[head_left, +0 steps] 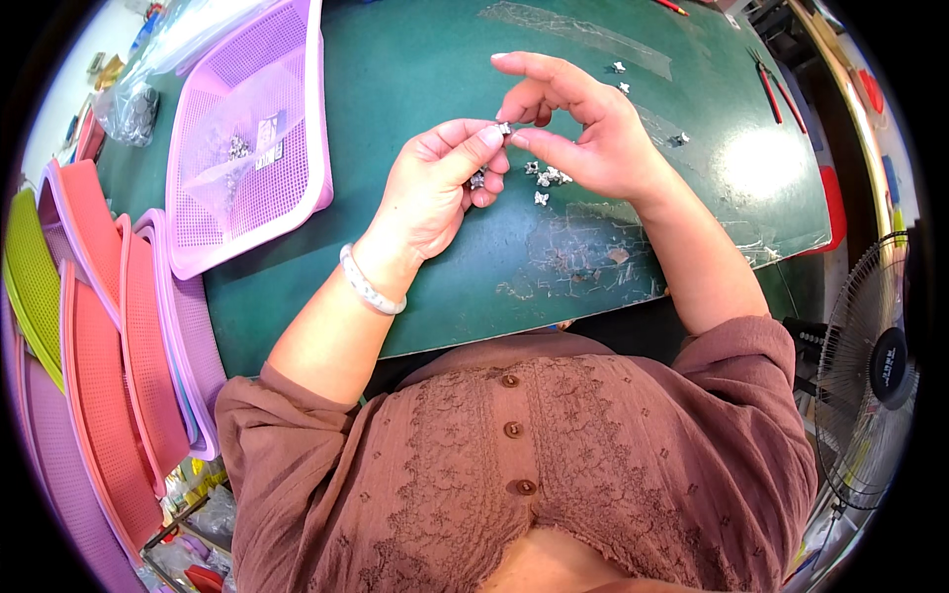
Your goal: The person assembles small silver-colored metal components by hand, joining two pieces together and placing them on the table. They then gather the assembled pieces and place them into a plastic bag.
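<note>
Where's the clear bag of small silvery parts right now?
Head view, upper left: the clear plastic bag lies in the lilac mesh basket on the green table, left of the person's left hand.

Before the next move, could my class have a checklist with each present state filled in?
1. Left grip on a piece: ok, at the thumb tip.
2. Right grip touching that piece: cannot tell; its fingertips are close.
3. Loose pieces all gathered: not ok; some lie farther off.
4. Pliers clear of both grips: ok, toward the right.
5. Basket upright: ok, on the left.
</note>
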`<action>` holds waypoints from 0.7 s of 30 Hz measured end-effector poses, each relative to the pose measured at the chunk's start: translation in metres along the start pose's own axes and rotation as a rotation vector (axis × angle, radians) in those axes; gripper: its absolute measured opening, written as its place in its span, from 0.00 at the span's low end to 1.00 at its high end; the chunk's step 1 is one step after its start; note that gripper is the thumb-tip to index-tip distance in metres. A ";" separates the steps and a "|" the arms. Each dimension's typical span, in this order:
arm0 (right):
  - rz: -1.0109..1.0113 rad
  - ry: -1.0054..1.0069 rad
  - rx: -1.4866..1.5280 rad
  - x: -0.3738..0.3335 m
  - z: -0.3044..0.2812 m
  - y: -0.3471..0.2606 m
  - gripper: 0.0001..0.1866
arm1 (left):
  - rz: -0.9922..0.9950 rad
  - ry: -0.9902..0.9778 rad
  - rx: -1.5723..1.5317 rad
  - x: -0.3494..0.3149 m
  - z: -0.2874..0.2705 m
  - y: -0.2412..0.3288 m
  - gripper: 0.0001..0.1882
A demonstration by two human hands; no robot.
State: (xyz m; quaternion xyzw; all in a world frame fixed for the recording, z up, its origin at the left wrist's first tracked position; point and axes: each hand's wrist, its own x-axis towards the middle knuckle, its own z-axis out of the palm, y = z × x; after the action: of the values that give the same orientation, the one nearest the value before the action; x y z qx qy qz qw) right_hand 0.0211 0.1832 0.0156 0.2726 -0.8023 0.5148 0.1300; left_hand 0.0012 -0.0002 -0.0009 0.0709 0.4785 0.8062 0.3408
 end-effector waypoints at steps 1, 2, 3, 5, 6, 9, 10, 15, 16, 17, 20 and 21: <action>0.001 -0.001 0.004 0.000 0.000 0.000 0.29 | -0.001 -0.001 0.000 0.000 0.000 0.000 0.07; 0.001 -0.003 0.009 0.000 0.000 0.001 0.29 | -0.002 0.004 0.004 0.000 0.000 0.000 0.07; -0.001 -0.003 0.008 0.000 0.000 0.001 0.29 | -0.003 0.009 0.008 0.000 0.000 0.000 0.07; -0.005 -0.003 0.007 0.000 0.000 0.001 0.29 | -0.005 0.015 0.010 0.000 0.000 0.000 0.06; -0.003 -0.002 0.010 0.000 0.000 0.001 0.29 | -0.006 0.017 0.008 0.000 0.000 -0.001 0.06; -0.006 0.018 0.021 0.000 0.001 0.001 0.29 | -0.007 0.018 0.006 0.000 0.000 -0.001 0.06; -0.011 0.038 0.027 0.000 0.002 0.002 0.28 | -0.007 0.018 0.005 0.001 0.000 -0.001 0.07; -0.013 0.062 0.034 0.000 0.003 0.002 0.27 | -0.009 0.005 0.012 0.001 -0.001 -0.001 0.07; -0.014 0.063 0.034 0.000 0.004 0.003 0.27 | -0.009 0.003 0.014 0.001 -0.001 -0.001 0.07; -0.015 0.064 0.035 0.000 0.004 0.003 0.27 | -0.007 -0.003 0.013 0.000 -0.001 -0.001 0.07; -0.013 0.068 0.034 0.000 0.004 0.003 0.27 | -0.005 -0.016 0.010 0.000 0.000 0.000 0.08; -0.014 0.069 0.037 0.000 0.004 0.003 0.27 | -0.007 -0.017 0.010 0.001 -0.001 0.000 0.08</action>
State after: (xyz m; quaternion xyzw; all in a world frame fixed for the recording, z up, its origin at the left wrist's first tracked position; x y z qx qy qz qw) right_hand 0.0193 0.1806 0.0118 0.2627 -0.7857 0.5379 0.1561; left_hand 0.0005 -0.0002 -0.0012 0.0778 0.4800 0.8019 0.3472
